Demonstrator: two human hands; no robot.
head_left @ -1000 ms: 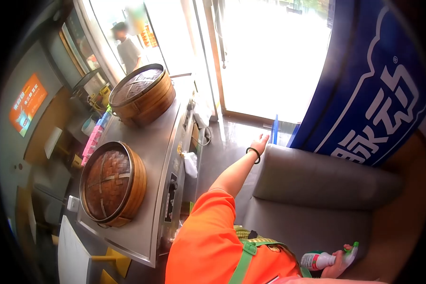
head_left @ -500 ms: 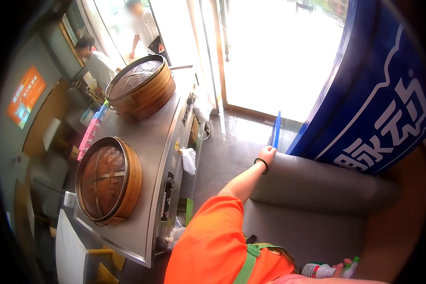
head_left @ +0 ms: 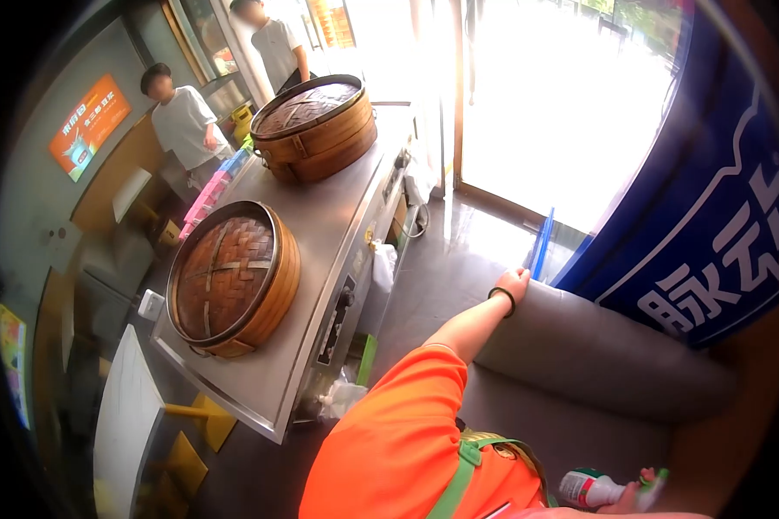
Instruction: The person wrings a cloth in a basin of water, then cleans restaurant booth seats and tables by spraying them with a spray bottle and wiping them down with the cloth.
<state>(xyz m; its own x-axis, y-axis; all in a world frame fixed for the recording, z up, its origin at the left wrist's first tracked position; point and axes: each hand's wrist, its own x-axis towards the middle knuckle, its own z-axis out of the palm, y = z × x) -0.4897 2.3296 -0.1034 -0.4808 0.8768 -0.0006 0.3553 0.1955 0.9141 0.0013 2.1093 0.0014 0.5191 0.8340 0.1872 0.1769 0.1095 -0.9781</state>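
Evidently the left hand [head_left: 514,282] is the nearer one to the blue strip [head_left: 542,246]. Strip lies just beyond the fingers, long axis running up the view, leaning slightly right; its lower end meets the hand at the corner of the grey seat back [head_left: 606,333]. Left fingers look curled; whether they grasp strip or seat, cannot tell. Right hand [head_left: 629,500], well apart, wraps the neck of a spray bottle [head_left: 587,490], base leftward.
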